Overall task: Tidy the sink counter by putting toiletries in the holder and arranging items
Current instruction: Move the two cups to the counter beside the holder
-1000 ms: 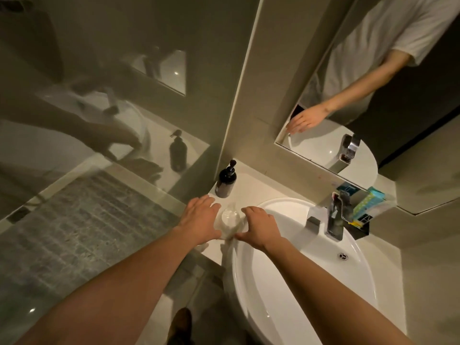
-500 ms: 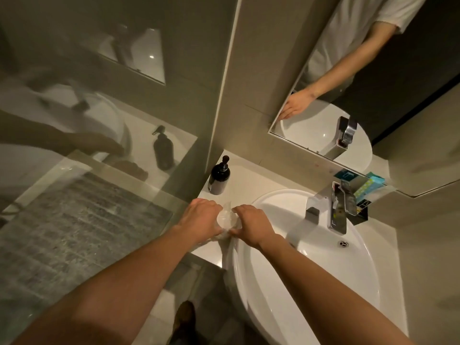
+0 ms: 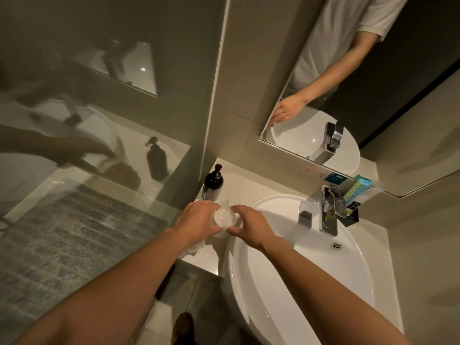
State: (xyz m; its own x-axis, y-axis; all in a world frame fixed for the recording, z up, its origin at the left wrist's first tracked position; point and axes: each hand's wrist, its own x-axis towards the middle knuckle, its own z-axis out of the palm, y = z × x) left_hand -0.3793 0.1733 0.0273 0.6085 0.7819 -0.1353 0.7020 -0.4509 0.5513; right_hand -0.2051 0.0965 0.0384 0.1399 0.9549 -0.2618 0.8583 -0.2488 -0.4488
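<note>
I hold a small clear plastic cup between both hands, just above the worktop at the left rim of the basin. My left hand wraps its left side and my right hand pinches its right side, fingers closed on it. The cup stands about upright, its long axis near vertical and its round mouth facing up toward me; a thin crinkled film or wrapper pokes up behind the rim, though I cannot tell just what it is. Something pale and soft lies under my left wrist on the worktop, too hidden to name.

The worktop is smooth, glossy white stone. A dark round pump bottle stands upright near the back left corner, well clear of my hands, with bare worktop between it and the cup. The basin is an oval of shiny white ceramic. A boxy chrome tap rises at its back rim, and behind the tap, against the mirror, sits a dark holder with a teal packet standing in it. To my left the worktop ends at a glass panel.
</note>
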